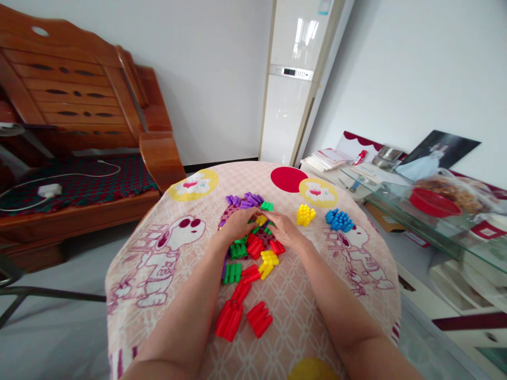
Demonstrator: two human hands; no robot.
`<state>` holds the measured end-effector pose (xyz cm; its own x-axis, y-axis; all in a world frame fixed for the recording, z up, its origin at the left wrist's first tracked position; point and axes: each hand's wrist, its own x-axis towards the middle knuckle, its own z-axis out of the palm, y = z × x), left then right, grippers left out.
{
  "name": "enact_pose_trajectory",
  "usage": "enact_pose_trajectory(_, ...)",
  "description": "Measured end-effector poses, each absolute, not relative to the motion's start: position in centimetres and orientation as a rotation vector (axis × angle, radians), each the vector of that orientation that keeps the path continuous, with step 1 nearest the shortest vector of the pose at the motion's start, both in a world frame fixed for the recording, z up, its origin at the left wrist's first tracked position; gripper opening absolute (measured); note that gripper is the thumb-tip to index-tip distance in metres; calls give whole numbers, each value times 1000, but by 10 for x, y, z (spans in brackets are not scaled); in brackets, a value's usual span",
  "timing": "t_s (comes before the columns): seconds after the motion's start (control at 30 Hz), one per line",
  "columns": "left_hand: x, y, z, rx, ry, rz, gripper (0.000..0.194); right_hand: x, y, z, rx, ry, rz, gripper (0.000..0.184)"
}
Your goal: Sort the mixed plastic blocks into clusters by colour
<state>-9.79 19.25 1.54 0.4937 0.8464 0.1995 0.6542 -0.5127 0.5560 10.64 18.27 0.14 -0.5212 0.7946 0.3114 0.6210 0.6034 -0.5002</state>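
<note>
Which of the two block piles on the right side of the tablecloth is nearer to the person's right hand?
The yellow pile: it lies between the right hand and the blue pile, which sits farther right.

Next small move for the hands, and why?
Probably lift out the yellow piece between the left hand and right hand: it lies close to both, near green pieces, while a yellow cluster sits apart on the right. Whether either hand already grips it isn't clear.
</note>
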Motion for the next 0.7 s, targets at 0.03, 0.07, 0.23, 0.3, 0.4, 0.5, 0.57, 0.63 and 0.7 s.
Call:
enact_pose_trajectory(0.03,-98,192,16,2284,1213,670,37,107,183,1,-1136,-2314,457,57)
enact_pose_trajectory(0.07,-97,192,16,2237,1187,705,37,108,184,1,-1158,-2313,458,57)
enact_pose_trajectory(0.23,-99,193,16,2087,1151,871,40,109,181,8,-1200,-2368,405,39)
enact_pose_trajectory(0.3,-100,195,15,2037,1196,930,36,109,180,10,-1213,-2373,376,32)
enact_pose_trajectory(0.4,-105,197,15,1958,1266,1033,30,108,179,13,-1242,-2359,354,24)
enact_pose_trajectory(0.5,-121,201,16,1834,1304,1150,31,105,177,17,-1223,-2383,371,20)
enact_pose_trajectory(0.57,-136,204,16,1720,1336,1233,32,103,175,20,-1209,-2415,399,19)
enact_pose_trajectory(0.63,-153,205,14,1597,1377,1308,33,101,172,23,-1208,-2446,406,24)
enact_pose_trajectory(0.7,-168,203,14,1494,1433,1345,36,99,168,25,-1225,-2487,375,30)
